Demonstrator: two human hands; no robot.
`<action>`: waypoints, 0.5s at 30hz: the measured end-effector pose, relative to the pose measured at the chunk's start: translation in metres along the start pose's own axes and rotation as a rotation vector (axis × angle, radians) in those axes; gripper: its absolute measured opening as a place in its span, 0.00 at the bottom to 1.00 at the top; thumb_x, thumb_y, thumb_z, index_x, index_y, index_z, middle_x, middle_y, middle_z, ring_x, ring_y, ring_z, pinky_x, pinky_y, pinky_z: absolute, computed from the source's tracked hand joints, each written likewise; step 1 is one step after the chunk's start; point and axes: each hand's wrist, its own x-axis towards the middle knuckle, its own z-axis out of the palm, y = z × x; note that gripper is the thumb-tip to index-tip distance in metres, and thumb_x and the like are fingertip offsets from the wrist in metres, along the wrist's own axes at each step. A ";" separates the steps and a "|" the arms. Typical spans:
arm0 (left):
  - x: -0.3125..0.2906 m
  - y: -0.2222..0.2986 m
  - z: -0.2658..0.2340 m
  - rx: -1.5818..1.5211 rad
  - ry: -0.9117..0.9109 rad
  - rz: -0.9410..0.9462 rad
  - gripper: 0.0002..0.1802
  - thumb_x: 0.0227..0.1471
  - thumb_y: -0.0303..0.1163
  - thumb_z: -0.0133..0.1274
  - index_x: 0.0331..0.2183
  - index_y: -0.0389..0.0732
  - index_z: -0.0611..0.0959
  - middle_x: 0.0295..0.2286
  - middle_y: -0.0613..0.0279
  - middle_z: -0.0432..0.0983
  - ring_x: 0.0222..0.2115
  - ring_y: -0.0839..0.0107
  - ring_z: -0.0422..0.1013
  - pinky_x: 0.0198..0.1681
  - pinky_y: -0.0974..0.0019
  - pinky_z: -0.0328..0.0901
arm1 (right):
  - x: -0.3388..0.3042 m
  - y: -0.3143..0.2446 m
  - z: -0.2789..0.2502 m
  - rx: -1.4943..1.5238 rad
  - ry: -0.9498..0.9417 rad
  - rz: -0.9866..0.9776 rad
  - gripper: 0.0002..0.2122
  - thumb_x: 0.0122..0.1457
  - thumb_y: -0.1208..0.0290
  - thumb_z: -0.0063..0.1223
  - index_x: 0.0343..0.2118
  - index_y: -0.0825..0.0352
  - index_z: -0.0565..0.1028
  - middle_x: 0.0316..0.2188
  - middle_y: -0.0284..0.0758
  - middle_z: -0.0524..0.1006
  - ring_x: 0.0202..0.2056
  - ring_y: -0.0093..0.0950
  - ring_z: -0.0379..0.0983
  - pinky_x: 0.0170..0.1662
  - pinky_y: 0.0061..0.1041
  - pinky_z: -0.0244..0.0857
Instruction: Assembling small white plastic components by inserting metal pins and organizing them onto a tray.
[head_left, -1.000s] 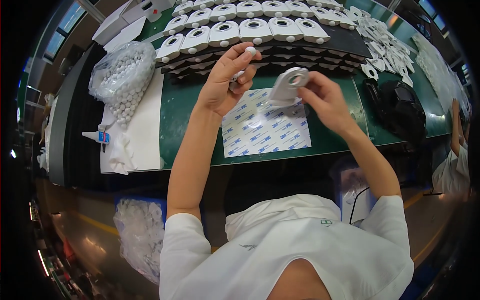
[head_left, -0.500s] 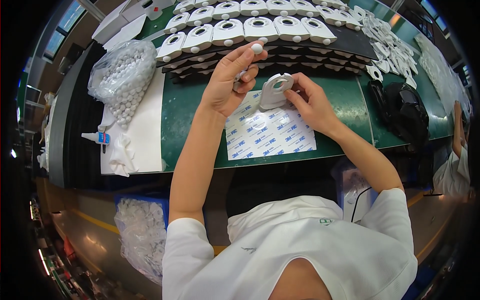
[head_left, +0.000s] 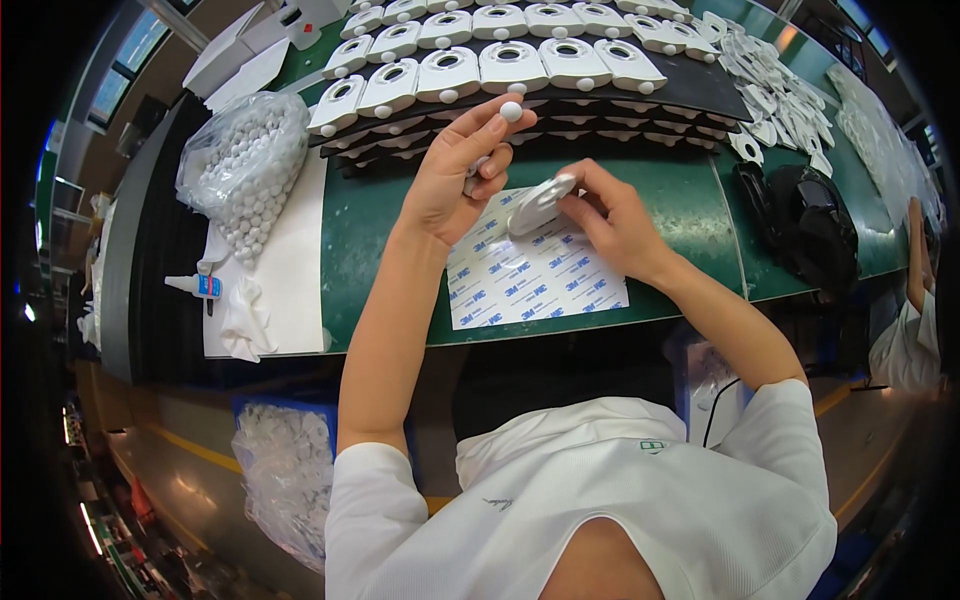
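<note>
Between thumb and forefinger, my left hand (head_left: 455, 170) pinches a small white ball (head_left: 511, 111). Its other fingers curl in toward the palm, where something small and pale shows that I cannot make out. My right hand (head_left: 615, 220) grips a flat white plastic part (head_left: 538, 205) with a round hole, tilted nearly edge-on. That part hangs over a white sheet with blue print (head_left: 530, 285), which lies on the green table (head_left: 385, 240). The ball and the part are apart.
Black trays (head_left: 700, 95) stacked at the back carry rows of similar white parts. A clear bag of white balls (head_left: 245, 170) stands left, with a small glue bottle (head_left: 195, 286) and white cloth (head_left: 246, 318) nearer. Loose white parts (head_left: 765, 85) and a black bag (head_left: 808, 215) lie right.
My right hand has lowered slightly and turned the white part from showing its face to nearly edge-on. The left hand, still pinching the ball, has dropped a little.
</note>
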 end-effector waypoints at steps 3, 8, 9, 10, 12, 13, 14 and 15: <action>0.000 -0.001 0.003 0.040 0.030 -0.009 0.14 0.49 0.28 0.52 0.41 0.38 0.75 0.34 0.61 0.73 0.16 0.87 0.55 0.13 0.86 0.48 | 0.005 0.001 -0.013 0.394 0.028 0.119 0.07 0.57 0.76 0.43 0.39 0.65 0.67 0.33 0.29 0.71 0.32 0.17 0.67 0.35 0.15 0.61; -0.002 -0.004 0.004 0.170 0.014 -0.022 0.13 0.46 0.29 0.56 0.36 0.39 0.75 0.24 0.69 0.70 0.16 0.87 0.54 0.14 0.83 0.46 | 0.004 0.009 -0.029 0.924 -0.002 0.241 0.11 0.59 0.71 0.43 0.44 0.62 0.65 0.41 0.30 0.70 0.41 0.20 0.66 0.40 0.19 0.61; -0.003 -0.004 0.003 0.203 -0.004 -0.052 0.13 0.45 0.29 0.56 0.36 0.39 0.75 0.24 0.70 0.69 0.15 0.87 0.54 0.14 0.83 0.46 | 0.003 0.009 -0.030 0.970 0.009 0.265 0.11 0.59 0.70 0.43 0.44 0.62 0.65 0.42 0.30 0.70 0.42 0.21 0.66 0.40 0.20 0.61; -0.004 -0.005 0.002 0.235 -0.022 -0.081 0.14 0.44 0.29 0.57 0.35 0.39 0.76 0.23 0.71 0.69 0.15 0.87 0.54 0.15 0.83 0.46 | 0.003 0.009 -0.031 1.015 0.019 0.290 0.11 0.59 0.70 0.43 0.45 0.62 0.65 0.42 0.30 0.70 0.42 0.21 0.66 0.41 0.21 0.61; -0.005 -0.007 0.007 0.249 -0.011 -0.094 0.16 0.42 0.28 0.59 0.37 0.40 0.76 0.24 0.72 0.70 0.14 0.87 0.53 0.15 0.82 0.46 | 0.003 0.010 -0.032 1.029 0.029 0.267 0.11 0.59 0.70 0.43 0.45 0.61 0.65 0.42 0.30 0.70 0.43 0.21 0.66 0.41 0.21 0.61; -0.005 -0.007 0.011 0.280 0.008 -0.085 0.18 0.41 0.28 0.59 0.38 0.39 0.76 0.25 0.72 0.70 0.15 0.87 0.54 0.15 0.82 0.46 | 0.003 0.011 -0.033 1.044 0.033 0.251 0.11 0.59 0.70 0.43 0.45 0.61 0.65 0.43 0.30 0.70 0.43 0.22 0.66 0.42 0.21 0.61; -0.006 -0.007 0.013 0.311 0.031 -0.076 0.19 0.41 0.27 0.59 0.39 0.39 0.76 0.25 0.72 0.71 0.15 0.87 0.54 0.15 0.82 0.46 | 0.003 0.011 -0.033 1.044 0.034 0.247 0.11 0.59 0.70 0.43 0.45 0.61 0.65 0.43 0.30 0.70 0.43 0.22 0.66 0.42 0.21 0.61; -0.006 -0.008 0.013 0.326 0.027 -0.089 0.20 0.40 0.27 0.60 0.40 0.40 0.76 0.26 0.71 0.71 0.15 0.88 0.55 0.15 0.83 0.46 | 0.003 0.012 -0.033 1.040 0.036 0.234 0.11 0.59 0.69 0.43 0.45 0.61 0.65 0.43 0.31 0.70 0.43 0.22 0.66 0.43 0.21 0.61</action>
